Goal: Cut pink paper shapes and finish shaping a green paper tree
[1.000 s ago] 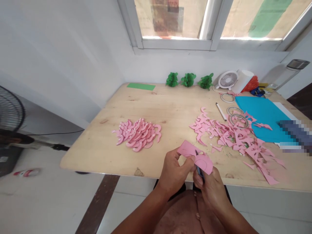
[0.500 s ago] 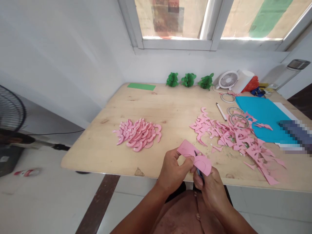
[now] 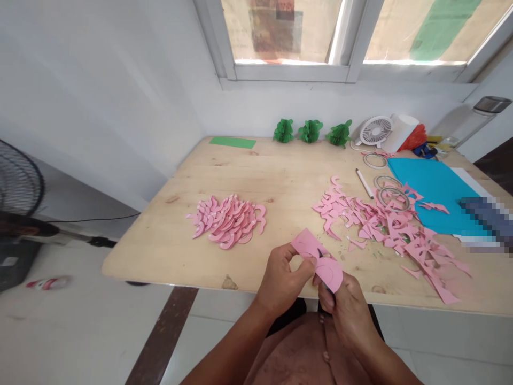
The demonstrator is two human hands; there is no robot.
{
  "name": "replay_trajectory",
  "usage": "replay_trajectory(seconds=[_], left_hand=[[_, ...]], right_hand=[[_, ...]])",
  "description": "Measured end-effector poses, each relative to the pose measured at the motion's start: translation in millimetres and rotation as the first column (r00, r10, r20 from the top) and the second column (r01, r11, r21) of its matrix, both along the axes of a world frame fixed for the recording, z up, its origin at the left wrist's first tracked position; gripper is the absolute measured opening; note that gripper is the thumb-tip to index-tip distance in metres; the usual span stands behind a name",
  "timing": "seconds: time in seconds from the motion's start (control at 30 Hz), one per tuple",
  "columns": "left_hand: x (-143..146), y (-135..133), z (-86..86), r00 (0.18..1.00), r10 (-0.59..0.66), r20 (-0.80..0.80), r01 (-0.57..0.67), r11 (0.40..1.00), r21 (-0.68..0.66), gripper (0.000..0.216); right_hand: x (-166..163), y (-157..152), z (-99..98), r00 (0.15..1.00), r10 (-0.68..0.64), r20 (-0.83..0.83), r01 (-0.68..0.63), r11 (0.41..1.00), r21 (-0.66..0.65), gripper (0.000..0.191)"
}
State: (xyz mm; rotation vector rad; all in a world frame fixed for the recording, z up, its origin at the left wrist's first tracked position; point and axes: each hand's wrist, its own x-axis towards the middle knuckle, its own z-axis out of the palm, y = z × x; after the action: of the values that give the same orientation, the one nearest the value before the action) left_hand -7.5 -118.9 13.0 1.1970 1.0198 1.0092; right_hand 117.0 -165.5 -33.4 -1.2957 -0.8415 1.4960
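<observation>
Over the front edge of the table, my left hand pinches a piece of pink paper between thumb and fingers. Curved lines are marked on the paper. My right hand is closed around dark-handled scissors, whose dark tip pokes up through the paper; most of the handles are hidden by my fingers and the paper. To the left lies a heap of pink crescent-shaped cutouts. Pink paper scraps are strewn to the right of my hands.
Three green paper shapes and a small white fan stand along the wall. A green paper strip lies at the back left. On the right are a white marker, tape rolls and blue sheets.
The pink paper has turned slightly in my hands, and its lower right part has shifted a little to the left. Both hands keep their holds.
</observation>
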Motion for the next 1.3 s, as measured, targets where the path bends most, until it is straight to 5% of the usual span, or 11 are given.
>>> replay_trajectory(seconds=[0.5,1.3], left_hand=[[5,-4,-9.4,0.991,0.107,0.082,-0.101,0.992,-0.073,0.019],[15,-3,-1.3,0.971,0.185,0.15,-0.165,0.977,-0.137,0.015]], right_hand=[[-4,1,3.6,0.999,-0.002,0.043,0.002,1.0,-0.014,0.036],[-10,2,7.5,0.997,-0.069,0.04,0.069,0.998,0.009,0.039]])
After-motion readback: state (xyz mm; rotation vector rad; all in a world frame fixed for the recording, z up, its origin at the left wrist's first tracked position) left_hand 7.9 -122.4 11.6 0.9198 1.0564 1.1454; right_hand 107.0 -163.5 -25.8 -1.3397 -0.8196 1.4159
